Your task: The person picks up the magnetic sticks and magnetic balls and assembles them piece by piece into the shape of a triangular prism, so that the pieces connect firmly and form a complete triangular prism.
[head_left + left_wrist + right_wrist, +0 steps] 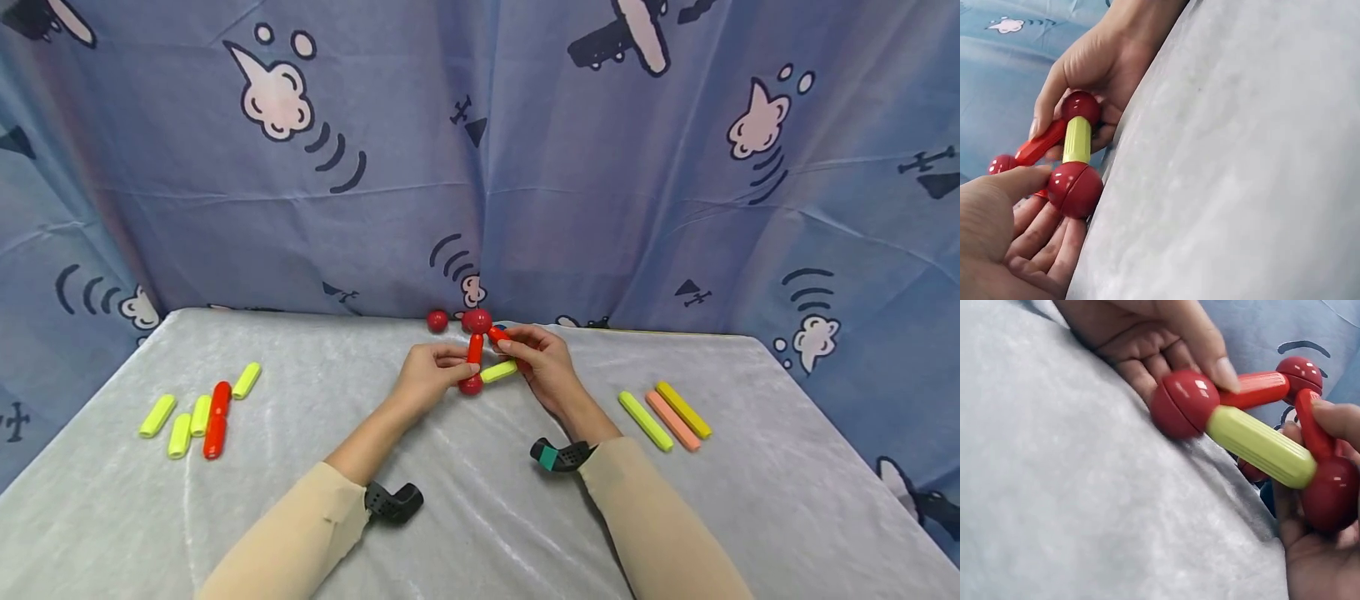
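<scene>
A triangle of magnetic sticks and balls is held up between both hands near the back of the table. My left hand (429, 372) pinches one red stick (475, 350) just above a red ball (1075, 190). My right hand (549, 368) pinches the other red stick (497, 334) between thumb and fingers. Both red sticks meet at a top red ball (477, 321). A yellow-green stick (1263, 447) joins the two lower balls. The ball by my right hand is hidden in the head view but shows as a red ball (1080, 106) in the left wrist view.
A loose red ball (437, 321) lies at the table's back edge. Several short yellow-green sticks (157, 416) and red sticks (215, 437) lie at left. Longer sticks in yellow-green (646, 421), pink (672, 420) and yellow (683, 409) lie at right. A patterned curtain (600, 208) hangs behind.
</scene>
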### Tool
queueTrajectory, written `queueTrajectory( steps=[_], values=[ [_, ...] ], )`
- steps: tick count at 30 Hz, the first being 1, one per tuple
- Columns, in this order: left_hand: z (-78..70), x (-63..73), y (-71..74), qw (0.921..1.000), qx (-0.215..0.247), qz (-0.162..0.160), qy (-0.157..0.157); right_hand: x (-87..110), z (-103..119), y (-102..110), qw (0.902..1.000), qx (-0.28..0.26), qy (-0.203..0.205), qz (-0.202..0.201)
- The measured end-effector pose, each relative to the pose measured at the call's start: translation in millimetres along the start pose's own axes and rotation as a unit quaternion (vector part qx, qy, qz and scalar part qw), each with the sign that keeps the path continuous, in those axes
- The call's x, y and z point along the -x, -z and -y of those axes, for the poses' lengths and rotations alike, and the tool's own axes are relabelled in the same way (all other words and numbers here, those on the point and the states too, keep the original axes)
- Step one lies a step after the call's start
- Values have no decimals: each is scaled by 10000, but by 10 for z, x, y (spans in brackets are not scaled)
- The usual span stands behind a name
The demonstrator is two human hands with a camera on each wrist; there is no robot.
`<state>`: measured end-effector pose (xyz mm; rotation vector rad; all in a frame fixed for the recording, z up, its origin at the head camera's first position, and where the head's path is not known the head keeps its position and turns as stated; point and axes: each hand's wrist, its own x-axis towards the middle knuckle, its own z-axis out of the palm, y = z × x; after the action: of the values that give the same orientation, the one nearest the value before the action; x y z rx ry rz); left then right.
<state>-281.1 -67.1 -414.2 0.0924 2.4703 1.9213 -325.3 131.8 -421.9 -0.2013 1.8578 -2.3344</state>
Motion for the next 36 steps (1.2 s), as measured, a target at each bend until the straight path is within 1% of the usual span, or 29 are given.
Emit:
queueTrajectory(
  steps=[1, 3, 5, 6, 7, 9, 11, 13, 15, 16, 18, 20, 22, 24, 25, 26, 27, 28, 30, 31, 32, 33, 34, 35, 36],
  values=[
    [1, -6, 30, 10000, -67, -6, -39, -1, -8, -8, 9997, 213, 73, 52],
    [-9, -13, 106, 9997, -246, 49, -49, 5, -17, -28, 9959, 857, 241, 162],
    [-25, -17, 204, 9982, -552, 230, -56, 14, -22, -58, 9862, 1581, 414, 252],
    [-31, -18, 254, 9968, -725, 334, -43, 22, -19, -80, 9789, 1961, 500, 298],
    [-45, -13, 304, 9948, -913, 441, -21, 28, -16, -100, 9687, 2391, 578, 345],
    [-64, -9, 391, 9893, -1320, 629, -30, 38, -6, -142, 9434, 3203, 719, 477],
    [-72, -4, 454, 9834, -1654, 743, -55, 42, 7, -180, 9168, 3860, 823, 613],
    [-78, 6, 490, 9789, -1869, 822, -67, 45, 24, -210, 8901, 4419, 846, 734],
    [-68, 13, 509, 9749, -2021, 925, -128, 53, 50, -231, 8721, 4747, 793, 882],
    [-62, 20, 515, 9731, -2080, 981, -129, 58, 62, -239, 8662, 4851, 738, 949],
    [-42, 24, 531, 9699, -2140, 1149, -155, 73, 86, -249, 8589, 4971, 591, 1077],
    [-37, 33, 560, 9657, -2175, 1400, -202, 92, 104, -243, 8575, 4985, 449, 1189],
    [-54, 44, 597, 9615, -2180, 1663, -188, 107, 113, -218, 8586, 4961, 330, 1250],
    [-100, 57, 643, 9563, -2211, 1905, -155, 123, 115, -174, 8628, 4897, 212, 1241],
    [-128, 65, 670, 9536, -2260, 1986, -143, 133, 114, -147, 8656, 4855, 158, 1216],
    [-150, 71, 699, 9518, -2326, 1991, -149, 143, 114, -123, 8682, 4819, 98, 1184],
    [-179, 79, 735, 9515, -2423, 1888, -193, 150, 110, -98, 8715, 4762, 63, 1169],
    [-206, 83, 782, 9519, -2535, 1698, -265, 153, 105, -77, 8756, 4691, 40, 1149],
    [-272, 107, 904, 9544, -2715, 1186, -354, 155, 95, -45, 8825, 4566, -5, 1131],
    [-307, 124, 983, 9544, -2818, 915, -379, 149, 90, -35, 8859, 4497, -22, 1137],
    [-342, 144, 1076, 9522, -2960, 660, -382, 136, 85, -27, 8887, 4442, -35, 1140],
    [-384, 171, 1179, 9476, -3145, 454, -324, 124, 86, -26, 8924, 4368, -83, 1132],
    [-420, 200, 1287, 9412, -3358, 309, -218, 113, 93, -29, 8961, 4286, -155, 1141],
    [-456, 239, 1397, 9344, -3554, 214, -72, 103, 107, -37, 9003, 4186, -273, 1166],
    [-481, 274, 1506, 9260, -3774, 118, 60, 93, 126, -47, 9045, 4068, -415, 1209]
  ],
)
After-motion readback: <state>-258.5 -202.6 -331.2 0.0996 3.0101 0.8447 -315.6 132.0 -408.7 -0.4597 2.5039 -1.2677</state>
